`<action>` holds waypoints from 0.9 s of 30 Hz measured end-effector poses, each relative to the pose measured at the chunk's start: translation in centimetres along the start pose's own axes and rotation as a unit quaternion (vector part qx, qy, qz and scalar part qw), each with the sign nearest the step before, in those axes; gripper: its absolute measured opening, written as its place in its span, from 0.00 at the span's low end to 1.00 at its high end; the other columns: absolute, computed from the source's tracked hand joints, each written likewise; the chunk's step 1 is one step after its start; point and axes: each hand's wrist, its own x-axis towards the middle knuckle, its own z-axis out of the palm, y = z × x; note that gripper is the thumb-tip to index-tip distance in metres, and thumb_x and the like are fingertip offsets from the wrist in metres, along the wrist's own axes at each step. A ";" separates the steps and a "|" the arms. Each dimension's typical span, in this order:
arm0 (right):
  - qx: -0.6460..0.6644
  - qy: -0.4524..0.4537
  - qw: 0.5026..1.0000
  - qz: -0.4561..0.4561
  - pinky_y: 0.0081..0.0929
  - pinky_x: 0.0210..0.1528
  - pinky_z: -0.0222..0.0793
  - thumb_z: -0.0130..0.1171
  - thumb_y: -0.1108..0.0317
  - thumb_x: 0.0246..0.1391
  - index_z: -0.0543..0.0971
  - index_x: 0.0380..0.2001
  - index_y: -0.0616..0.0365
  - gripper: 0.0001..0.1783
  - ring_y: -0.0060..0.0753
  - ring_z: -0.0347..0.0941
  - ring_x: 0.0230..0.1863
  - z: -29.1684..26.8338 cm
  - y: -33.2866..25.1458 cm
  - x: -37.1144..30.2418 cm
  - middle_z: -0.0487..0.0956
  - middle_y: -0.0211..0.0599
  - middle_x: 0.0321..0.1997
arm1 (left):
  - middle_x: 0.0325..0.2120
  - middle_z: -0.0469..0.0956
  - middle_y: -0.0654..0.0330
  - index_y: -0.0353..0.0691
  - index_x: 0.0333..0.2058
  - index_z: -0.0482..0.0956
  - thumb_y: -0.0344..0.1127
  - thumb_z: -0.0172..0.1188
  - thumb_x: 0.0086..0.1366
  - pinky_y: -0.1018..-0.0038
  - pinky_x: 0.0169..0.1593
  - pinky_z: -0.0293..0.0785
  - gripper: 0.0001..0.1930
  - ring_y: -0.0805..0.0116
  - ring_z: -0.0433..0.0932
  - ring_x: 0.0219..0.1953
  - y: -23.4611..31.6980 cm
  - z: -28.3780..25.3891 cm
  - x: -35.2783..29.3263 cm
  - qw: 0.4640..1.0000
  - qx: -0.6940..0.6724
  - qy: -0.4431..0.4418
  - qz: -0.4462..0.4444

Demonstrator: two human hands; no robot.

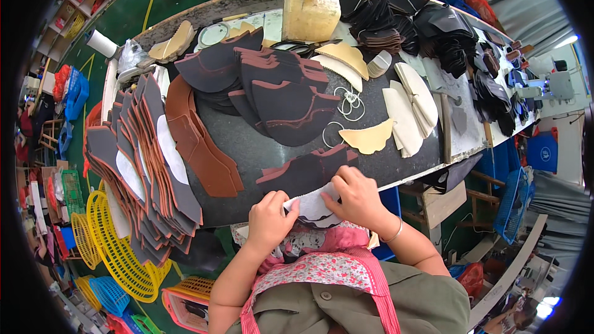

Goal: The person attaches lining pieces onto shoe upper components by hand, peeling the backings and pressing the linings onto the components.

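Between my two hands, at the table's near edge, is a curved white lining piece (314, 206) with a toothed upper edge and a dark strip along its lower side. My left hand (270, 220) pinches its left end with thumb and fingers. On the right end, my right hand (357, 196) is closed the same way, thumb on the white face. Just beyond the fingers lies a dark shoe-upper piece (301, 171) with brown edges. A pale yellow scalloped piece (367, 137) rests to the right of it, near a thin white cord (351, 104).
A large stack of grey, brown-edged pieces (145, 167) hangs over the table's left edge beside brown pieces (199, 139). Dark cut pieces (281, 96) are piled mid-table. White curved pieces (413, 111) lie right. A yellowish block (309, 17) stands at the back.
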 end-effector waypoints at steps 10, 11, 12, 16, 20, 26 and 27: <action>0.348 -0.143 0.925 0.046 0.29 0.29 0.68 0.64 0.63 0.49 0.74 0.34 0.63 0.16 0.36 0.73 0.26 -1.4 -2.6 0.0 0.75 0.40 0.26 | 0.29 0.71 0.56 0.37 0.46 0.65 0.46 0.70 0.46 0.64 0.21 0.74 0.33 0.55 0.77 0.22 3.5 -0.1 0.5 0.985 0.025 -0.002 0.173; 0.395 -0.171 0.902 0.041 0.28 0.29 0.67 0.62 0.65 0.50 0.75 0.32 0.64 0.12 0.33 0.72 0.26 -1.7 -2.3 0.3 0.75 0.39 0.25 | 0.32 0.73 0.55 0.38 0.45 0.66 0.47 0.73 0.41 0.66 0.28 0.75 0.36 0.57 0.78 0.26 4.2 -0.2 0.4 0.988 -0.005 -0.040 0.150; 0.439 -0.198 0.876 0.036 0.27 0.28 0.67 0.60 0.68 0.52 0.75 0.30 0.65 0.09 0.30 0.71 0.25 -2.1 -1.9 0.3 0.75 0.39 0.24 | 0.32 0.73 0.55 0.38 0.45 0.66 0.47 0.73 0.41 0.66 0.28 0.75 0.36 0.57 0.78 0.26 4.4 -0.5 0.8 0.988 -0.004 -0.040 0.151; 0.447 -0.070 0.880 0.140 0.17 0.25 0.64 0.56 0.71 0.55 0.76 0.27 0.65 0.07 0.19 0.69 0.23 -4.1 0.0 -0.2 0.76 0.30 0.22 | 0.33 0.74 0.51 0.35 0.38 0.71 0.43 0.71 0.47 0.65 0.43 0.72 0.25 0.55 0.76 0.38 4.0 -1.2 5.5 0.957 -0.096 0.044 0.269; 0.614 0.196 0.724 0.245 0.15 0.17 0.59 0.51 0.69 0.61 0.76 0.31 0.60 0.07 0.16 0.67 0.16 -5.5 3.2 -1.2 0.76 0.33 0.20 | 0.39 0.75 0.49 0.31 0.37 0.73 0.29 0.65 0.48 0.62 0.53 0.67 0.17 0.50 0.72 0.47 0.8 -1.3 11.3 0.970 0.075 0.045 0.229; 0.668 0.263 0.652 0.243 0.18 0.22 0.66 0.50 0.70 0.61 0.75 0.33 0.62 0.08 0.22 0.72 0.21 -7.1 3.4 -1.0 0.78 0.40 0.26 | 0.38 0.77 0.49 0.32 0.37 0.74 0.24 0.62 0.44 0.64 0.47 0.73 0.17 0.50 0.75 0.43 -1.4 -0.4 13.3 0.936 0.222 -0.051 0.268; 0.669 0.263 0.652 0.243 0.18 0.22 0.66 0.50 0.70 0.61 0.75 0.33 0.62 0.08 0.22 0.72 0.21 -7.1 3.5 -1.1 0.78 0.40 0.26 | 0.35 0.77 0.50 0.32 0.34 0.74 0.24 0.61 0.44 0.66 0.43 0.74 0.14 0.50 0.76 0.40 -1.8 -0.5 13.4 0.947 0.161 -0.024 0.277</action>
